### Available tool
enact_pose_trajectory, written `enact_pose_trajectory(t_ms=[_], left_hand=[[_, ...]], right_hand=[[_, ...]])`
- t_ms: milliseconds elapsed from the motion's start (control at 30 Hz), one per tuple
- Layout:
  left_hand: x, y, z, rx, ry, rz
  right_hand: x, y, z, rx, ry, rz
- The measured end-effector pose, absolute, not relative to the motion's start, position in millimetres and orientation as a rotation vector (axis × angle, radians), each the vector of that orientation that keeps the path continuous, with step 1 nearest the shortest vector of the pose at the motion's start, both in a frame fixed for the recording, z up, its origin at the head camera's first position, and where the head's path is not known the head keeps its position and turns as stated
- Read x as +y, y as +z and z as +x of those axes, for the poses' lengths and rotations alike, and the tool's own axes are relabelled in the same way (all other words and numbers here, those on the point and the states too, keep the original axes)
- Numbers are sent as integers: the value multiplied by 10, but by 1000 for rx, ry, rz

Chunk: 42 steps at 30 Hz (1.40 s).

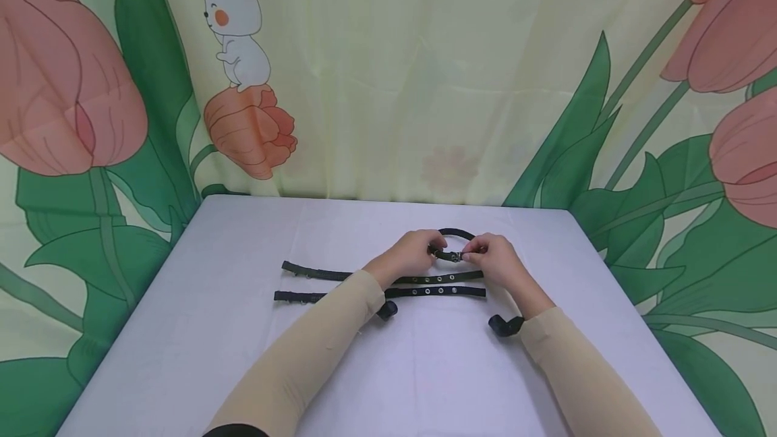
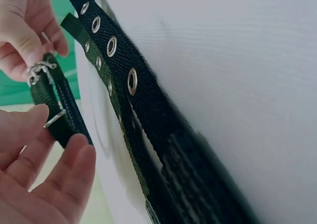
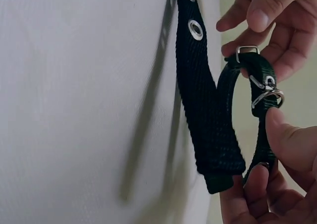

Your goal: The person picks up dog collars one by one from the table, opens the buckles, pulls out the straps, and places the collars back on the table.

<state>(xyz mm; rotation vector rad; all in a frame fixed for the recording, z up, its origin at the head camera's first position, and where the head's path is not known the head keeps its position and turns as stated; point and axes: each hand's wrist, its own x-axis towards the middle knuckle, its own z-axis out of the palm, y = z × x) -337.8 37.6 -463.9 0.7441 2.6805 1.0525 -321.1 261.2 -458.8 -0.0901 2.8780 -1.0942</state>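
Observation:
Both hands hold a dark webbing collar, bent into a loop and raised at the far part of the table. My left hand has thumb and fingers about the strap near a metal keeper loop. Opposite it, my right hand pinches the collar beside its metal buckle and D-ring. An eyelet shows at the buckle in the right wrist view. Two similar straps with metal eyelets, a rear strap and a front strap, lie side by side nearer me, partly hidden under my left forearm.
The table has a white cover. A printed curtain with tulips and a rabbit hangs behind its far edge. Dark wrist devices sit below both hands, close to the tabletop.

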Motion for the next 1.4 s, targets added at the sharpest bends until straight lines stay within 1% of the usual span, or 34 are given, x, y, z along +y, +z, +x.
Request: enact_pose_trajectory(t_ms=[267,733,1000,1200,1400], left_hand=[[277,-4572,-3310,2703,1178,687],[126,-4483,-3204,2783,1301,717],[16,-4434,-3128,2842,1313,717],[-52,-4386,-3086,2924,1233,763],[-98,-4339,-3022,2977,1189,791]], right_hand=[[2510,-4530,-3120,2853,-1179,-148],[2353,-4426,-2987,2783,-1306,-173],[2262,-4423,-2925,2854,-1298,-262],[2158,-4372,-2848,2935,-1257,-252],[2002,-4306,-2741,2952,-1315,-239]])
